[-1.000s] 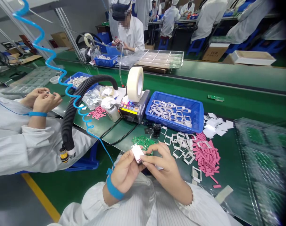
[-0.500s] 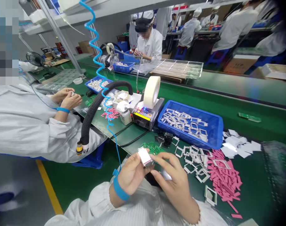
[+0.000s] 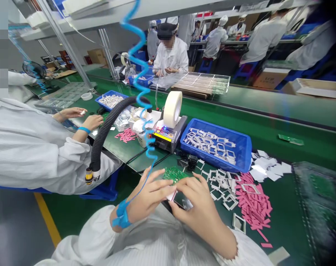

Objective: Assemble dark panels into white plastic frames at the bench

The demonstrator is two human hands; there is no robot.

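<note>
Left hand [image 3: 148, 195] and right hand [image 3: 197, 210] close on a small white piece [image 3: 171, 195], light-looking and flimsy, best pinched by its edges.

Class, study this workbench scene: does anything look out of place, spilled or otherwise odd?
A lone green circuit board lies on the far belt, apart from the other boards. The pink strips also look spilled: they sprawl loosely on the bench, unlike the frames gathered in the blue bin.
</note>
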